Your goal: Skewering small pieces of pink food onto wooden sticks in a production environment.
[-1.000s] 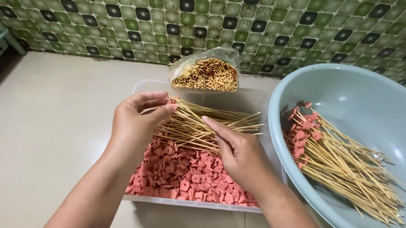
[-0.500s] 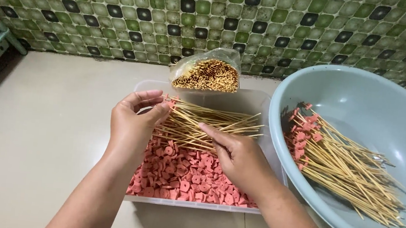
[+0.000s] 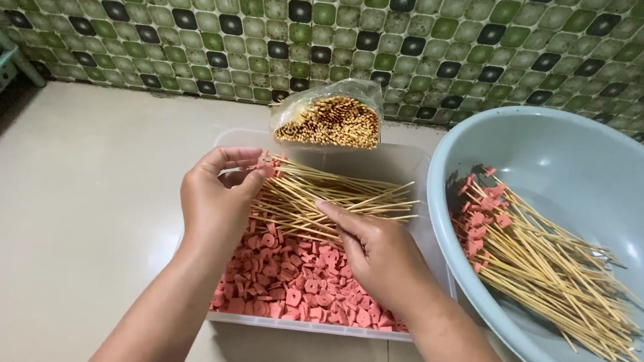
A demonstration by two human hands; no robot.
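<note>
Left hand pinching thin bamboo skewers at pink-tipped ends; right hand gripping the same bundle, over a clear tray of pink sausage slices. Behind the tray, a clear bag of sticks. Right of it, a grey-blue basin with loaded skewers. Cream floor, green mosaic wall.
</note>
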